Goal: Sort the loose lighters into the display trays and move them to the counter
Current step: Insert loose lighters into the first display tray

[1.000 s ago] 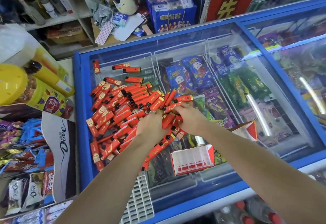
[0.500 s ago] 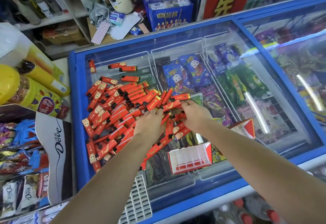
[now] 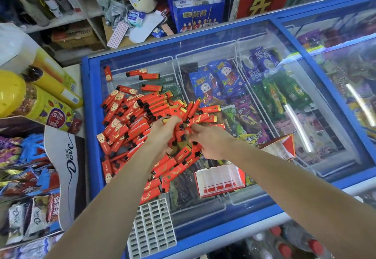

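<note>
Both forearms bare, no sleeves visible; left grip (image 3: 162,134), right grip (image 3: 211,144) ungloved.

Both arms extended forward; left hand (image 3: 162,134) and right hand (image 3: 211,142) close together, fingers curled, gripping.

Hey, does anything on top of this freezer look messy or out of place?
Yes. Red lighters lie heaped at all angles on the freezer's glass lid, a few strays apart near its far edge. Both display trays sit unfilled. The left hand and right hand are gathering lighters.
</note>
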